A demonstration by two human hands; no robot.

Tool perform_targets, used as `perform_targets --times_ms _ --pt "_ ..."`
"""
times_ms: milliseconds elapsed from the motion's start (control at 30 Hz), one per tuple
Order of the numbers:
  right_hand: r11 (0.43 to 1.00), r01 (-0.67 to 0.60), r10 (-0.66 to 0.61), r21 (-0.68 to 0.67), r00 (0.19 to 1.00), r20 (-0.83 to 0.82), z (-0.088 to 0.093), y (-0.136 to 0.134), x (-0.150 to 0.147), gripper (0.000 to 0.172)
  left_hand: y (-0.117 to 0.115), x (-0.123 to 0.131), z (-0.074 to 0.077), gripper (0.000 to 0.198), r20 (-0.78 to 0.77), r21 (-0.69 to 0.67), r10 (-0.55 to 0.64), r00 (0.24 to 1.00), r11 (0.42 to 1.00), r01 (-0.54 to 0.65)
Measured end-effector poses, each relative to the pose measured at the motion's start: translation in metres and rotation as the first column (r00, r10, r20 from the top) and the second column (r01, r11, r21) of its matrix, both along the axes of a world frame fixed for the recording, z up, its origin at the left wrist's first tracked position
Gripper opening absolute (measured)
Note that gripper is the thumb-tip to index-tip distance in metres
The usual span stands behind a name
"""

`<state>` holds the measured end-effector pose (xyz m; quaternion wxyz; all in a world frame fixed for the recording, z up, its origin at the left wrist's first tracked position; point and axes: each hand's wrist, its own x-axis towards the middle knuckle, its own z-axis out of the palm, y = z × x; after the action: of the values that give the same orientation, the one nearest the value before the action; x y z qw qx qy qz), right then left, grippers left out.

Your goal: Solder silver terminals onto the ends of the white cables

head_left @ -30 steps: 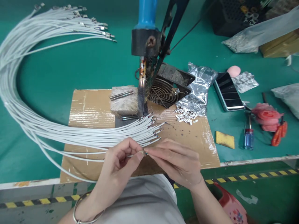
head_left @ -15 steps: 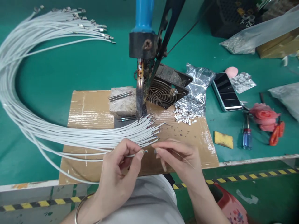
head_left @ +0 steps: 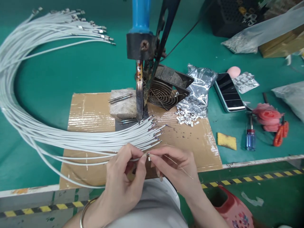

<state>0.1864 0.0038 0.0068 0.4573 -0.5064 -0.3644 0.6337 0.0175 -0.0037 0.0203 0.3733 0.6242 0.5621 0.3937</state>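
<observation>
My left hand (head_left: 127, 179) pinches the end of a white cable (head_left: 135, 160) between thumb and forefinger. My right hand (head_left: 177, 167) holds a small metal connector (head_left: 149, 157) in its fingertips, right against the cable end. Whether the two parts are joined is hidden by the fingers. A thin, pale strand, like solder wire (head_left: 187, 173), also runs across the right hand. Just beyond the hands lies a bundle of white cables (head_left: 102, 138), with stripped ends pointing right. The tip of a blue-handled soldering iron (head_left: 139, 95) hangs over these ends, clamped in a stand.
Cardboard (head_left: 85, 110) covers the front of the green bench. A fan (head_left: 163, 93) stands behind the iron, near small metal connectors (head_left: 186, 117) and a plastic bag (head_left: 201, 85). Rightward lie a phone (head_left: 229, 91), a yellow sponge (head_left: 226, 141), a screwdriver (head_left: 250, 137) and red-handled cutters (head_left: 281, 134).
My right hand has moved left, bringing the connector up to the cable end. The gap between my two hands has closed. My left hand keeps its pinch on the cable.
</observation>
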Motion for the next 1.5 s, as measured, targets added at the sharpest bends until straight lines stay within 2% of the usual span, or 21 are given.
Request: perform_targets --times_ms 33,133,200,333,467,533,633,733,800,867,933,1033,1133,1233,1300,1400,1500 --pt "0.999 0.006 -0.008 0.047 0.999 0.045 0.003 0.001 0.000 0.003 0.000 -0.001 -0.001 0.021 -0.017 0.009 -0.012 1.000 1.000 0.012" --pt "0.992 0.024 -0.040 0.127 0.991 0.125 0.007 0.003 -0.002 0.009 0.000 0.001 -0.002 0.022 -0.014 0.003 -0.031 0.999 1.000 0.031" --pt "0.995 0.061 -0.067 0.080 0.995 0.073 0.006 0.002 -0.006 0.003 -0.001 0.006 -0.004 0.022 0.048 -0.018 -0.005 0.999 1.000 0.006" --pt "0.985 0.133 -0.147 -0.105 0.980 -0.137 -0.004 -0.003 -0.022 0.026 -0.005 0.014 -0.009 0.017 0.231 -0.077 0.103 0.967 0.993 -0.088" --pt "0.972 0.208 -0.229 -0.113 0.946 -0.227 -0.012 -0.009 -0.037 0.027 -0.008 0.016 -0.012 0.014 0.404 -0.175 0.181 0.897 0.978 -0.118" --pt "0.974 0.224 -0.228 -0.039 0.960 -0.166 -0.012 -0.010 -0.038 0.022 -0.009 0.016 -0.012 0.014 0.444 -0.199 0.191 0.875 0.974 -0.111" --pt "0.957 0.170 -0.186 0.234 0.981 0.047 -0.009 -0.006 -0.028 0.007 -0.005 0.014 -0.010 0.015 0.399 -0.181 0.199 0.895 0.974 -0.135" --pt "0.846 -0.019 -0.151 0.532 0.949 0.275 -0.001 0.004 -0.012 0.026 0.001 0.011 -0.002 0.016 0.314 -0.140 0.211 0.926 0.975 -0.174" --pt "0.779 -0.145 -0.118 0.610 0.921 0.370 0.004 0.010 -0.003 0.030 0.004 0.009 0.003 0.016 0.272 -0.137 0.207 0.940 0.975 -0.175" --pt "0.762 -0.215 -0.079 0.611 0.905 0.417 0.008 0.014 0.004 0.030 0.006 0.006 0.005 0.016 0.245 -0.150 0.193 0.950 0.976 -0.159" --pt "0.799 -0.235 -0.011 0.553 0.915 0.404 0.010 0.015 0.008 0.028 0.006 0.005 0.005 0.016 0.252 -0.148 0.179 0.951 0.978 -0.145" --pt "0.895 -0.184 0.073 0.406 0.959 0.272 0.007 0.012 0.010 0.025 0.004 0.004 0.002 0.017 0.279 -0.158 0.168 0.946 0.979 -0.127" --pt "0.962 -0.069 0.032 0.263 0.989 0.145 0.000 0.007 0.011 0.024 0.002 0.008 0.005 0.015 0.264 -0.215 0.231 0.936 0.961 -0.177" --pt "0.982 -0.008 -0.005 0.188 0.997 0.072 -0.005 0.004 0.010 0.022 0.002 0.015 0.015 0.013 0.222 -0.298 0.340 0.914 0.916 -0.269" --pt "0.986 -0.004 -0.003 0.165 0.999 0.043 -0.006 0.002 0.008 0.020 0.002 0.019 0.019 0.012 0.215 -0.329 0.371 0.904 0.898 -0.290" --pt "0.990 -0.005 0.003 0.140 1.000 0.015 -0.006 0.001 0.005 0.018 0.002 0.017 0.017 0.013 0.219 -0.324 0.361 0.907 0.903 -0.282" --pt "0.992 -0.006 0.007 0.128 1.000 -0.010 -0.005 0.001 0.003 0.017 0.003 0.012 0.009 0.013 0.248 -0.257 0.268 0.931 0.945 -0.204"
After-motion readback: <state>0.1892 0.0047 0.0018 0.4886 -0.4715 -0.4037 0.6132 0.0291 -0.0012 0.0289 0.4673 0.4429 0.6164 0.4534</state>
